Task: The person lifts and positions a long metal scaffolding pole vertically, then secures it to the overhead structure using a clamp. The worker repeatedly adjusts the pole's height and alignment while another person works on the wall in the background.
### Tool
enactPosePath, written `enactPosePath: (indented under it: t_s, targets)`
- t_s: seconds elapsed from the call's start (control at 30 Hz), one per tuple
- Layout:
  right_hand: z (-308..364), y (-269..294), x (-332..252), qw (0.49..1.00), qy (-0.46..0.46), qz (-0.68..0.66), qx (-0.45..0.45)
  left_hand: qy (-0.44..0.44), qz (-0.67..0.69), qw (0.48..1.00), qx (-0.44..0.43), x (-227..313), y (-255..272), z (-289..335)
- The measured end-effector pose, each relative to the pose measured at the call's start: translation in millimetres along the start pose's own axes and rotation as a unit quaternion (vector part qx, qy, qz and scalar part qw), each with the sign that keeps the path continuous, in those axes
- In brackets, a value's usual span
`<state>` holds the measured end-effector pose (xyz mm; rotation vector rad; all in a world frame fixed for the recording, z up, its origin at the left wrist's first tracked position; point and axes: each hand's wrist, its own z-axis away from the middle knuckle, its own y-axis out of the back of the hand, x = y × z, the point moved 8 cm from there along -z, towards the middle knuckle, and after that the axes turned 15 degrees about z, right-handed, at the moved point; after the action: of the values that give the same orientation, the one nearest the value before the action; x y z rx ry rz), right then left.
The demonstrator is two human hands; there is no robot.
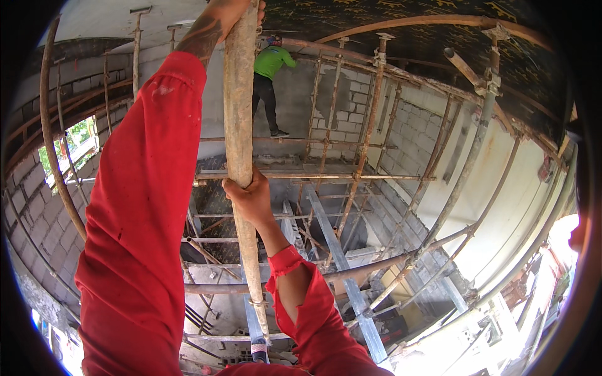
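Observation:
A long, rust-stained scaffold pipe (pixel 239 106) stands nearly upright straight in front of me, its lower end narrowing away toward the level below. High at the top edge, my left hand (pixel 229 14) is closed round the pipe, partly cut off by the picture's border. Lower down, my right hand (pixel 252 199) grips the same pipe about midway, thumb across its front. Both forearms are in red sleeves, the left one raised and stretched far up. Just below the right hand, a horizontal scaffold tube (pixel 213 288) passes near the pipe. The pipe's upper end is out of view.
A person in a green top (pixel 271 61) stands on scaffolding by the grey wall ahead. Grey metal planks (pixel 342 257) lie across the lower tubes. Clamped upright tubes (pixel 480 135) stand at right under a dark panelled ceiling (pixel 414 15). Block walls (pixel 50 213) surround the drop below.

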<state>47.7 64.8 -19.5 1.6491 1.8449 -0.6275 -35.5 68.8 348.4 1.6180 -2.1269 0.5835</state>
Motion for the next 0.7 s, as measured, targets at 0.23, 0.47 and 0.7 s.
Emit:
enactPosePath:
  t_s: [0.23,0.47,0.7]
  targets:
    - [-0.2,1.7,1.6,1.000,-0.009,0.026,0.006,0.039,-0.054,0.998,0.014,-4.6,7.8,5.5]
    - [0.9,-0.1,4.2,1.000,-0.010,-0.009,-0.005,-0.012,-0.035,0.999,0.009,-3.8,7.9,2.3]
    - [-0.5,-2.6,5.0,0.999,-0.009,-0.050,-0.001,0.010,-0.047,0.999,0.007,-5.4,9.5,-0.7]
